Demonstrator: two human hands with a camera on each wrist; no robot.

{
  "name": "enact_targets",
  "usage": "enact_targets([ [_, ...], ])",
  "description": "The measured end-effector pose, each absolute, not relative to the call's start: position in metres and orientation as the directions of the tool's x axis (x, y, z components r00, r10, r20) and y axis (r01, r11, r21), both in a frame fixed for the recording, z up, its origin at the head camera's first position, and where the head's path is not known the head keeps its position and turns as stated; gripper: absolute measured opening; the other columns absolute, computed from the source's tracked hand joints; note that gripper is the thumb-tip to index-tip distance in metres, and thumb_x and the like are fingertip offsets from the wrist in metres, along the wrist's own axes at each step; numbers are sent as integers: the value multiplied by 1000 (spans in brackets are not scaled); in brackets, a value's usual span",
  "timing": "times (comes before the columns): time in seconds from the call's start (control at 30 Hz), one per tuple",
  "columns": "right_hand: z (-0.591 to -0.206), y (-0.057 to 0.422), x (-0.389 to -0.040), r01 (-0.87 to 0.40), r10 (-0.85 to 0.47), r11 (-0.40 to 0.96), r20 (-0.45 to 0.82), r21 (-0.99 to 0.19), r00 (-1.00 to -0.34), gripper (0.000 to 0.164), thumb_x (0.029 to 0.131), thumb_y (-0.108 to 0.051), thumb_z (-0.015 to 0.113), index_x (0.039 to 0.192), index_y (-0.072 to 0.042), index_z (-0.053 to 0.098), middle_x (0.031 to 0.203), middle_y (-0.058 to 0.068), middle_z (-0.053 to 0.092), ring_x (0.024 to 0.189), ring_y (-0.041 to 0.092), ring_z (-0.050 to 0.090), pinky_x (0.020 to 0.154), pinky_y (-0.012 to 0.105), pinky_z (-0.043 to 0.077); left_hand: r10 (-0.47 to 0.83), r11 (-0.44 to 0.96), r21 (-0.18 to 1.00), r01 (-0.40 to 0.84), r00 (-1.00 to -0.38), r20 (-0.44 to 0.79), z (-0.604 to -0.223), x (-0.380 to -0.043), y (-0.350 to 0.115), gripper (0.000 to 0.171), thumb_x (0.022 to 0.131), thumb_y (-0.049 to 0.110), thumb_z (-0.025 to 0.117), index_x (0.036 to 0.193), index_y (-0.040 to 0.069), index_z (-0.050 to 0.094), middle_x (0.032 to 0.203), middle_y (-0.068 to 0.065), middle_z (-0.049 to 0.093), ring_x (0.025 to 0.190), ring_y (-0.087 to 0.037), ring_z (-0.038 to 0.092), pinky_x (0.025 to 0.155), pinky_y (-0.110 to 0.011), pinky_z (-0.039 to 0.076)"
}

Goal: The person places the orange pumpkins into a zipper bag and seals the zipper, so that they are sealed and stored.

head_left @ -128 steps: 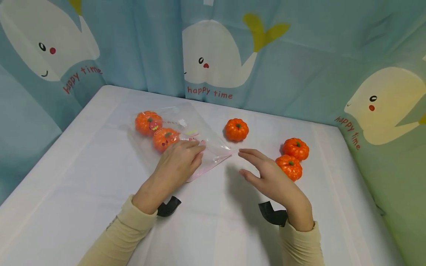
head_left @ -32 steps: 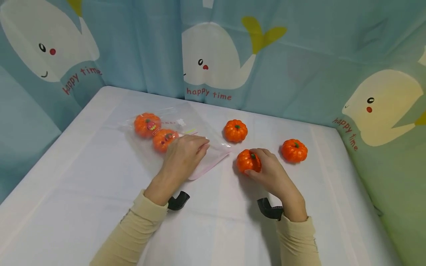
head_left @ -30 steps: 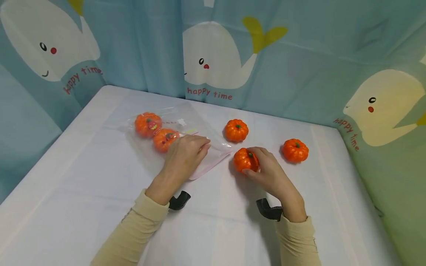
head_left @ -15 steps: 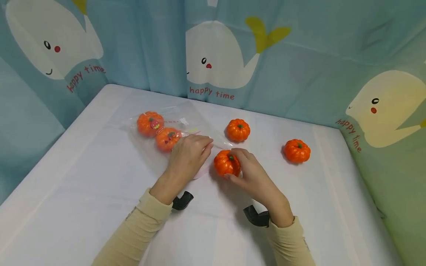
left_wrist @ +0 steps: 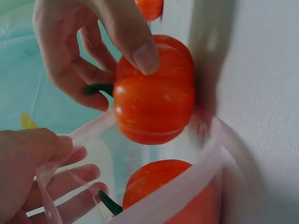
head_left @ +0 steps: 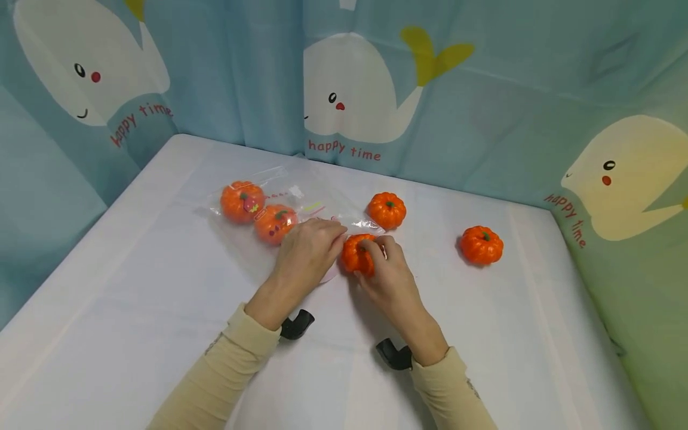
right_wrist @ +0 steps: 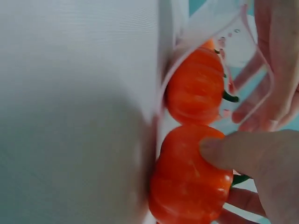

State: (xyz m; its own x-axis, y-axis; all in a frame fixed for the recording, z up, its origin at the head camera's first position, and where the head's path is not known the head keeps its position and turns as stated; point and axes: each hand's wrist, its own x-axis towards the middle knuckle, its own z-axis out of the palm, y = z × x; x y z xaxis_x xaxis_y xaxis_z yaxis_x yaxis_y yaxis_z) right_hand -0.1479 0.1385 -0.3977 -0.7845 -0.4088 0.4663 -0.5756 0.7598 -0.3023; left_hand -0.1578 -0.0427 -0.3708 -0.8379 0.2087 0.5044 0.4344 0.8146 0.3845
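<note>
A clear zip bag with pink edging (head_left: pixel 317 185) lies on the table, holding two orange toy pumpkins (head_left: pixel 242 203). My left hand (head_left: pixel 303 254) pinches the upper edge of its mouth; in the left wrist view the thumb is outside and the other fingers show through the film. With thumb and fingers around its sides, my right hand (head_left: pixel 392 283) grips a third pumpkin (head_left: pixel 356 254), green stem (left_wrist: pixel 99 87) toward the fingers. That pumpkin is right at the bag's mouth (left_wrist: pixel 205 161), close to a pumpkin (right_wrist: pixel 196 86) inside.
One loose pumpkin (head_left: pixel 387 210) stands just beyond the bag's right corner. Another pumpkin (head_left: pixel 481 245) sits farther right on the white-covered table (head_left: pixel 516 334). A blue curtain (head_left: pixel 484 119) with whale prints borders the back and sides.
My right hand took the nearer pumpkin of the right-hand pair and carried it left to the bag's mouth. My left hand stayed at the bag, whose mouth edge has lifted slightly.
</note>
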Motion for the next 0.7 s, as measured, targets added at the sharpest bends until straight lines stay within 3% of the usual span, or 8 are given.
enact_targets([
  [0.27, -406, 134, -149, -589, -412, 763, 502, -266, -761, 50, 72, 0, 84, 118, -2, 64, 115, 13, 63, 114, 33, 56, 102, 42, 50, 222, 824, 367, 431, -842, 491, -373, -157, -40, 15, 92, 17, 71, 101, 8, 77, 98, -5, 77, 93, -23, 72, 85, -37, 59],
  [0.5, -405, 135, -151, -683, -499, 672, 505, -286, -704, 42, 76, 12, 72, 115, -1, 63, 120, 12, 61, 120, 30, 55, 106, 38, 48, 233, 827, 340, 447, -824, 517, -374, -158, -39, 14, 92, 15, 69, 100, 8, 78, 97, -5, 77, 94, -23, 72, 86, -37, 58],
  [0.7, -403, 138, -152, -741, -559, 589, 499, -323, -662, 39, 75, 6, 77, 110, -1, 62, 120, 12, 61, 119, 27, 56, 105, 37, 48, 219, 833, 346, 431, -833, 509, -376, -158, -38, 11, 92, 15, 69, 95, 8, 78, 95, -6, 77, 90, -24, 73, 80, -37, 59],
])
